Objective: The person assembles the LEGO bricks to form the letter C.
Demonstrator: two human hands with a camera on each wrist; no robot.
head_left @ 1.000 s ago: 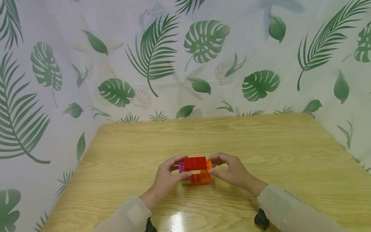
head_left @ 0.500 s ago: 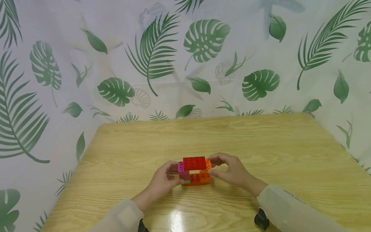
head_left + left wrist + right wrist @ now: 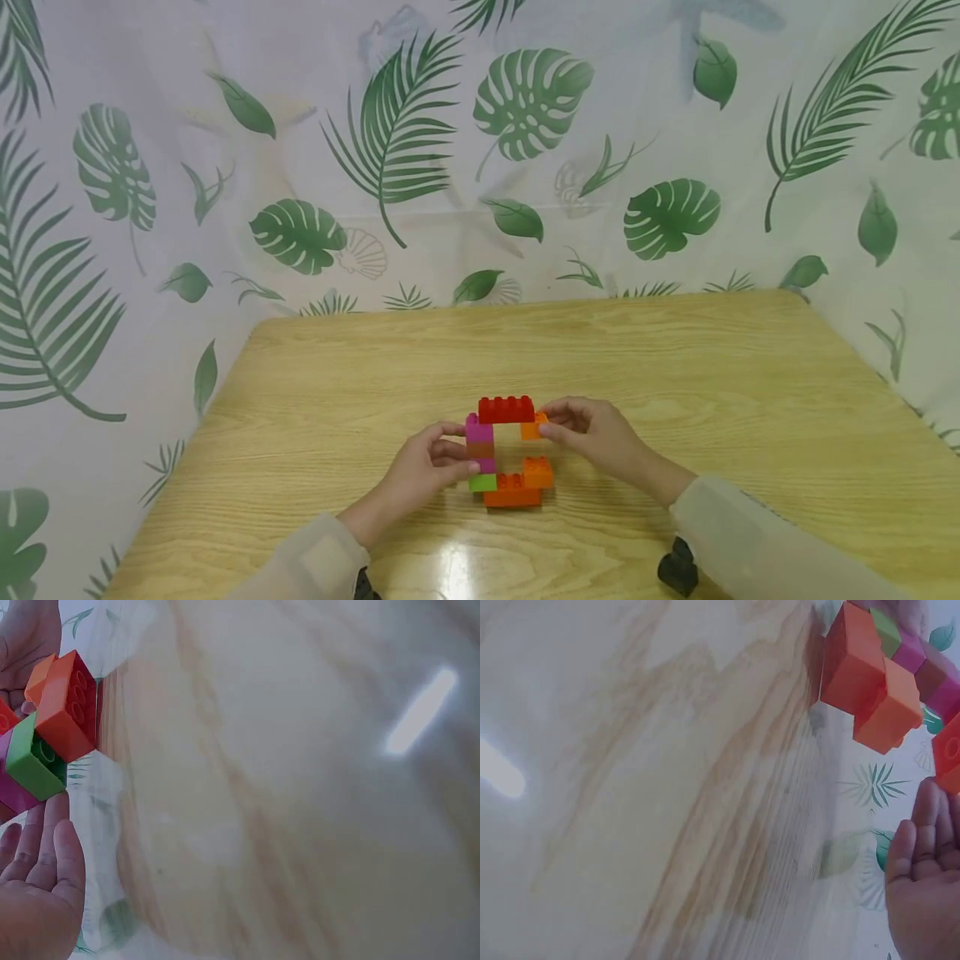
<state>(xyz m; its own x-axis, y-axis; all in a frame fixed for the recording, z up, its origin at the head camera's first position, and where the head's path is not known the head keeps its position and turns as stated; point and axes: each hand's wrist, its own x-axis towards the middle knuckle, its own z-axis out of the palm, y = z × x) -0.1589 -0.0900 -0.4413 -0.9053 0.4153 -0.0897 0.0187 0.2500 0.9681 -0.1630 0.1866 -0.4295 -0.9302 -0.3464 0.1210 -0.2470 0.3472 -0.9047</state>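
Note:
A frame of toy building bricks is held up over the table. Its left side is a column of magenta (image 3: 479,430), brown (image 3: 480,450) and green bricks (image 3: 483,482). A red brick (image 3: 506,410) spans the top, and an orange-red brick (image 3: 512,497) forms the bottom. My left hand (image 3: 420,468) grips the column, thumb in front near the green brick. With thumb and fingers, my right hand (image 3: 600,437) pinches the upper orange brick (image 3: 532,429) under the red one's right end. A lower orange brick (image 3: 537,472) sits on the bottom brick, with a gap between the two orange ones.
The wood-grain table (image 3: 360,375) extends around the hands. Behind and beside it hangs a white cloth (image 3: 435,275) printed with green leaves. Dark wrist devices, such as the one by the right sleeve (image 3: 677,567), hang near the table's front.
The brick frame has tipped so its open front faces me, its bottom nearer. The left thumb has moved off the frame's middle to its left edge. My right hand has barely moved.

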